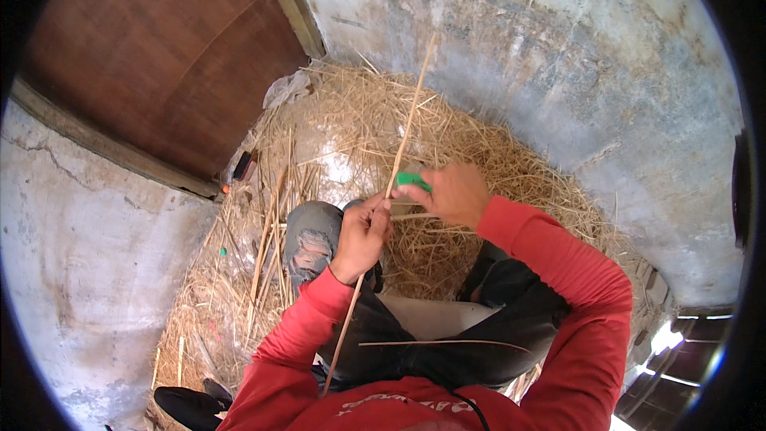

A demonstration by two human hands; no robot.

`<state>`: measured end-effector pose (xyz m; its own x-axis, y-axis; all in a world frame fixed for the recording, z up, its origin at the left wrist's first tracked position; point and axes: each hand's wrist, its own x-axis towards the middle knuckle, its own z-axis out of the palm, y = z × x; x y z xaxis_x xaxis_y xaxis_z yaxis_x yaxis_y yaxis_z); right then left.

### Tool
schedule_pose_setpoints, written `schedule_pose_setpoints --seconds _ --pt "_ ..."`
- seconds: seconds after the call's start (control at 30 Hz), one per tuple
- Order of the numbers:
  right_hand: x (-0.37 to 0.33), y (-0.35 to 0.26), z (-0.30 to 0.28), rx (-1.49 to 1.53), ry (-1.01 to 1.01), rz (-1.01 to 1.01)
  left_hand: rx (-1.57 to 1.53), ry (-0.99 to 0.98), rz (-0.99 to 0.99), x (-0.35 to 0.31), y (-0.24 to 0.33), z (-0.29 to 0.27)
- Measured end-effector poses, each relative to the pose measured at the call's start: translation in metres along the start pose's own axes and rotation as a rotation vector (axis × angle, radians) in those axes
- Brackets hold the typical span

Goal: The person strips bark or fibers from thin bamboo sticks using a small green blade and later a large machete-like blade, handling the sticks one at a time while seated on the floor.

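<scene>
A long, thin strip of pale wood or cane (410, 118) runs from near my waist up toward the far wall. My left hand (363, 238) pinches it near its middle, in front of my knees. In my right hand (456, 195), just to the right of the strip, is a small tool with a green handle (415, 182). Its working end is hidden, and I cannot tell whether it touches the strip. Another thin strip (447, 342) lies across my lap.
Straw and shavings (495, 148) cover the floor ahead and to the right. Several long sticks (267, 243) lie on the left. A brown door (167, 64) and stained walls (558, 64) close in the space. A small dark object (243, 165) rests by the door.
</scene>
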<state>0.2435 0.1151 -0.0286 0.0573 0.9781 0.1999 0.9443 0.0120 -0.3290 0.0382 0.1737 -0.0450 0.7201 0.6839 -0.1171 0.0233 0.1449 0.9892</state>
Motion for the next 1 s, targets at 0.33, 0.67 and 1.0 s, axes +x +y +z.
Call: schedule_pose_setpoints --seconds 0.33,0.67,1.0 --pt "0.010 0.014 -0.001 0.047 0.061 -0.009 -0.545 -0.089 -0.227 0.002 0.023 -0.003" --pt "0.005 -0.003 -0.006 0.716 -0.081 0.108 -0.814 -0.180 -0.273 0.001 0.026 -0.011" --pt "0.011 0.014 -0.023 -0.203 0.018 -0.075 0.011 0.043 0.078 0.000 -0.008 0.005"
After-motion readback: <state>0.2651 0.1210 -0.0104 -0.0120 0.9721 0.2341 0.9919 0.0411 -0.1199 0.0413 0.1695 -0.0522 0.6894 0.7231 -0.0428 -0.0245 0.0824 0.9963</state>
